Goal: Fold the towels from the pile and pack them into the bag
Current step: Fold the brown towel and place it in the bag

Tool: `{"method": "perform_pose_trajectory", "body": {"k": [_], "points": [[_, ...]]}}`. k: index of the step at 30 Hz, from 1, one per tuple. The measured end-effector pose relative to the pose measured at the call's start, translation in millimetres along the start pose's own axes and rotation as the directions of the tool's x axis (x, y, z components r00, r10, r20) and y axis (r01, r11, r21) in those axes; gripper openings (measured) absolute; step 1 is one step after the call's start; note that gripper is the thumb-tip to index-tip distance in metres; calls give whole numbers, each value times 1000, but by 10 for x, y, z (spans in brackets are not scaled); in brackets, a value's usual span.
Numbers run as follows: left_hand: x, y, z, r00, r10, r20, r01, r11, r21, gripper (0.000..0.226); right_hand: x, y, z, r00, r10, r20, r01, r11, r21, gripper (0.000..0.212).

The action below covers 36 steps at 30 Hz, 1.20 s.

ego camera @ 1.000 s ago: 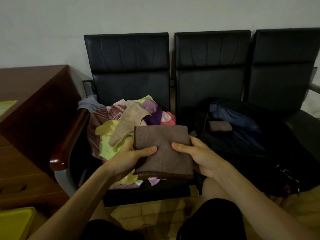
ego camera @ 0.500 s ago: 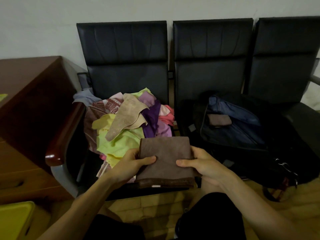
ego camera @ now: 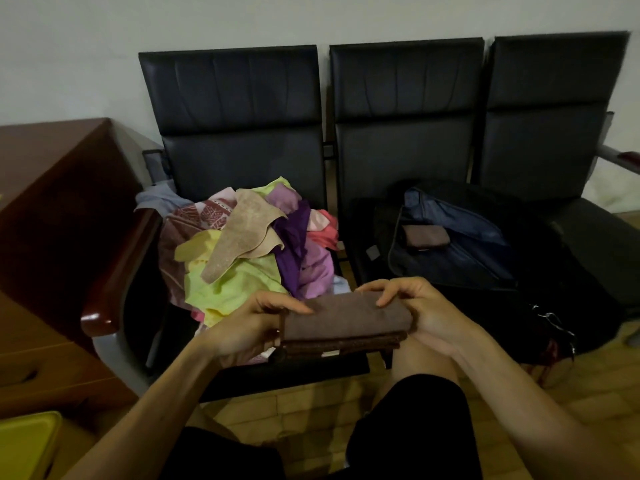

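1. Our left hand (ego camera: 249,323) grips the left end of a folded brown towel (ego camera: 343,320), thumb on top and fingers curled beneath.
2. Our right hand (ego camera: 426,313) holds the right end, with fingers curled over the top.
3. The towel lies flat between both hands, near us, over the seat's front edge.
4. Just beyond it, the pile of coloured towels (ego camera: 242,251) covers the left seat of the black bench (ego camera: 235,109).
5. To the right, the open dark bag (ego camera: 467,268) lies on the middle seat, with a second folded brown towel (ego camera: 426,236) inside.
6. A wooden desk (ego camera: 52,209) stands at the far left.

Pile (ego camera: 242,258) left of bag (ego camera: 460,265), towel (ego camera: 426,236) apparently inside.
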<state>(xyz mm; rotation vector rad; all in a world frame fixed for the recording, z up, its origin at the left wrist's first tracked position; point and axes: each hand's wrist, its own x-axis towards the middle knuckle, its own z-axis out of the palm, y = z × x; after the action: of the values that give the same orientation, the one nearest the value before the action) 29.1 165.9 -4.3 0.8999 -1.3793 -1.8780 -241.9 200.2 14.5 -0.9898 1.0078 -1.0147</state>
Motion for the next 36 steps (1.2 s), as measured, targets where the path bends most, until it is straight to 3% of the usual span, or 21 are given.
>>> {"method": "perform_pose_trajectory", "body": {"k": [3,7,9,11,12,15,18,22,24,31,36], "points": [[24,60,66,1000,14,18,-14,999,35,24,-49,-14,-2,1000,-4,-10,4,1000,16,48],[74,61,66,1000,15,22,-15,1000,-1,24,-141,3,-5,994,82,-72,-68,982,177,28],[120,47,81,1000,5,16,-5,1000,8,32,-166,68,-57,980,197,-41,-174,931,322,48],[144,58,148,1000,2,23,-3,997,79,42,-171,145,-82,955,295,-43,-276,930,242,58],[172,52,186,999,-3,37,-2,992,124,46,-168,184,-112,949,307,-72,-298,947,118,52],[274,75,313,998,-45,48,33,975,221,52,-162,233,-215,955,242,-172,-277,935,-222,41],[431,85,426,996,-84,-35,90,973,213,48,-140,216,-393,944,143,-299,-205,961,-188,48],[759,72,680,984,-154,-90,150,987,-58,22,-54,211,-659,889,41,-456,-117,983,-141,59],[1051,-54,785,987,-119,-105,123,992,27,12,5,233,-855,870,9,-492,-86,987,-134,60],[2094,-470,1014,988,13,-155,48,924,380,27,351,332,-1719,811,-83,-579,-106,952,-286,70],[3059,-659,1102,975,123,-186,11,807,590,35,968,225,-2500,802,-184,-568,-131,873,-469,53]]}}
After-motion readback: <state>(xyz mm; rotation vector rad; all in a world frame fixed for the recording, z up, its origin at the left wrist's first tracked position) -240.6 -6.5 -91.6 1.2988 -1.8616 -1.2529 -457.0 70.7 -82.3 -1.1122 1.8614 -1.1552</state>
